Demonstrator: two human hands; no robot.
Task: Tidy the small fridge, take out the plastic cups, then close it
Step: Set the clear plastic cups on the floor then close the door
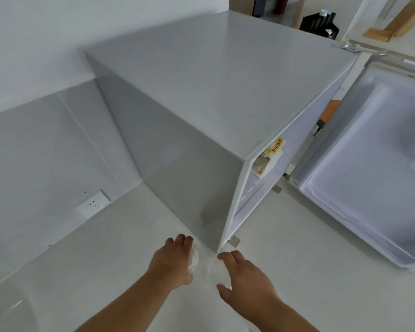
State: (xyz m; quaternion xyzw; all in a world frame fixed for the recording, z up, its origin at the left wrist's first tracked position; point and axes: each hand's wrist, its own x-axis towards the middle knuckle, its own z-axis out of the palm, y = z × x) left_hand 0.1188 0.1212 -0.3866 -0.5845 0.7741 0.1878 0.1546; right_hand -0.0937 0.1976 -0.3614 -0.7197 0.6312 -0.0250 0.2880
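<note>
Gripping a clear plastic cup (194,258), left hand (173,262) curled; right hand (244,276) loosely spread beside another cup (213,269).

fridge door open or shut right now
Open. The fridge door is swung wide to the right, its white inner side facing the camera, and a bread packet shows inside the fridge.

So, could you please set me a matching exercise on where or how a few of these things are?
Things:
1. door
2. socket
3. bread pack
4. left hand

Place or state:
a. inside the fridge
b. on the wall
c. open
d. holds a clear cup

Pairs: 1-c, 2-b, 3-a, 4-d
</note>
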